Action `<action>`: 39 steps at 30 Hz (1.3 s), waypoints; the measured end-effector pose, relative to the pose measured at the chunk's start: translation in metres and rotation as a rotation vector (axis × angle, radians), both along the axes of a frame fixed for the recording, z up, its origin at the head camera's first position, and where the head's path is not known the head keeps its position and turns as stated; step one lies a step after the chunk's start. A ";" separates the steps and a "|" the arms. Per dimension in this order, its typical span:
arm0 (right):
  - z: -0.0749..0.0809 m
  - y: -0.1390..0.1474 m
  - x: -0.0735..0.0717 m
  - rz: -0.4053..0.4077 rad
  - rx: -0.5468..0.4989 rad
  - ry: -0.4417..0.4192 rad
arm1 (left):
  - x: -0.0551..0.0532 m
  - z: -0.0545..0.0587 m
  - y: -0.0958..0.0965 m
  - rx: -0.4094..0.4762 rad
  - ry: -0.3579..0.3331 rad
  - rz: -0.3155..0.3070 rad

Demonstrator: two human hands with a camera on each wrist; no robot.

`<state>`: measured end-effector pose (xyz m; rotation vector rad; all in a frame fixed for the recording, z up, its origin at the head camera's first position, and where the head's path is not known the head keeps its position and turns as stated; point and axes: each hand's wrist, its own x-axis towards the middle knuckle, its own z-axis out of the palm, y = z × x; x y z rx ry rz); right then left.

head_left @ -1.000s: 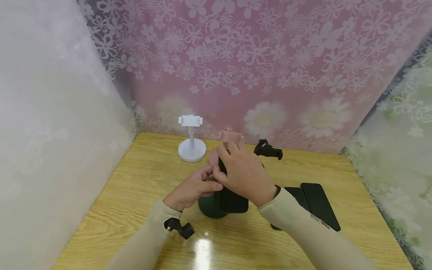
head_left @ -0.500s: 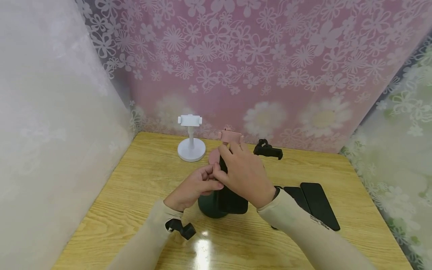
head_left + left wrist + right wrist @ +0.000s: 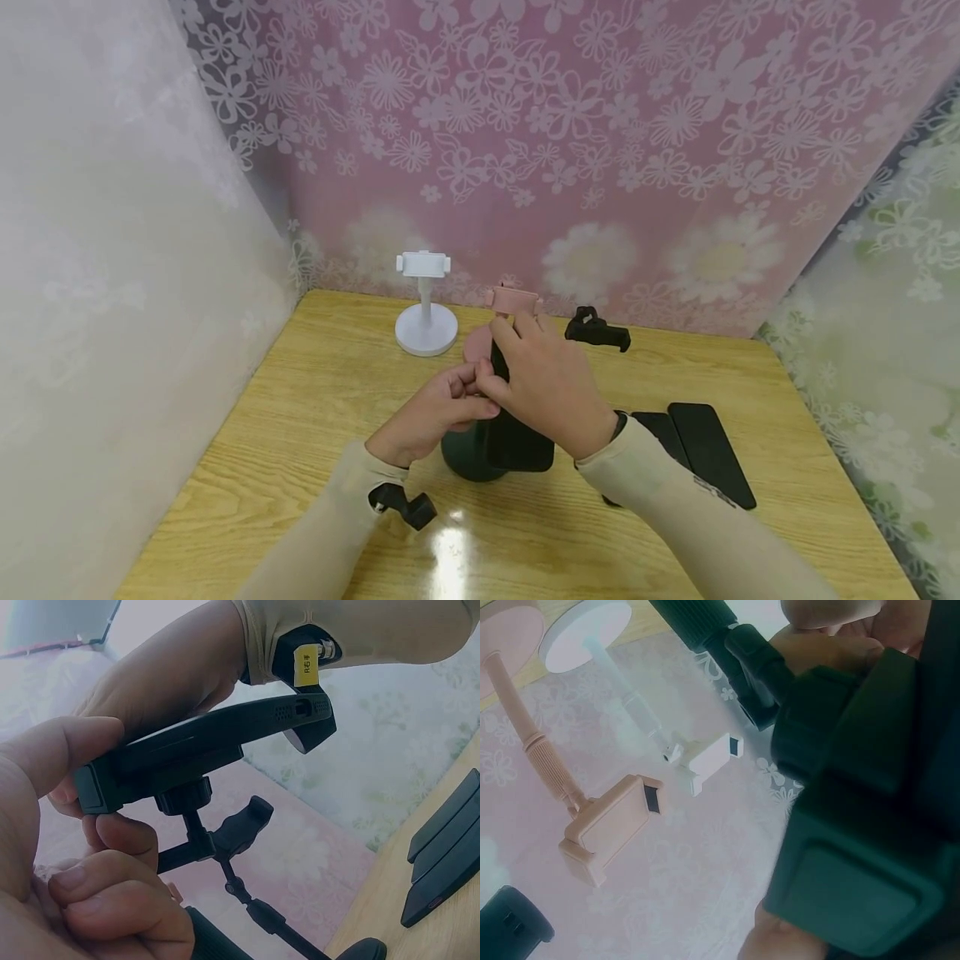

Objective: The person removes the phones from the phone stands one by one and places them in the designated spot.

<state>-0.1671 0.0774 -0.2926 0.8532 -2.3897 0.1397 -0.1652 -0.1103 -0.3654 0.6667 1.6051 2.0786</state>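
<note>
A black phone (image 3: 521,446) sits tilted in the clamp (image 3: 94,787) of a dark green phone stand (image 3: 468,460), whose round base rests on the table. My left hand (image 3: 431,417) pinches the clamp's near left end, its thumb on top and curled fingers below in the left wrist view. Across the phone lies my right hand (image 3: 551,383), gripping phone and clamp with fingers bent over the far side. A round knob (image 3: 184,796) joins the clamp to the stand's arm. In the right wrist view the clamp's other end (image 3: 855,877) fills the right side.
Behind stand a white phone stand (image 3: 426,333), a pink phone stand (image 3: 513,302) and a black phone stand (image 3: 597,333). Dark flat phones (image 3: 712,454) lie side by side at the right, partly under the right forearm. A floral curtain (image 3: 525,167) borders the wooden table (image 3: 300,433).
The phone and both hands shift very slightly to the right. Both hands keep their hold on the phone and clamp.
</note>
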 end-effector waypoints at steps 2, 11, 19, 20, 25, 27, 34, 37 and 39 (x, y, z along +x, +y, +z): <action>0.000 0.000 0.000 -0.003 0.004 -0.002 | 0.001 0.001 0.000 -0.003 -0.001 0.005; 0.001 -0.001 0.002 -0.016 0.013 -0.007 | 0.003 0.000 0.001 0.007 -0.008 0.021; 0.001 -0.002 0.002 -0.016 0.017 -0.010 | 0.003 -0.001 0.000 0.008 -0.025 0.028; 0.001 -0.002 0.002 -0.016 0.019 -0.009 | 0.004 -0.001 0.000 0.009 -0.027 0.029; 0.001 -0.002 0.002 -0.015 0.022 -0.002 | 0.005 -0.001 0.003 0.028 -0.029 0.030; 0.001 -0.001 0.002 -0.014 0.022 -0.001 | 0.006 0.000 0.004 0.036 -0.027 0.031; 0.003 0.000 0.001 -0.006 0.017 -0.026 | 0.006 0.000 0.002 0.042 -0.037 0.024; 0.003 0.000 0.000 0.005 0.018 -0.024 | 0.005 -0.001 -0.001 0.039 -0.045 0.020; 0.003 0.000 -0.001 0.011 0.016 -0.019 | 0.003 -0.002 -0.002 0.042 -0.044 0.013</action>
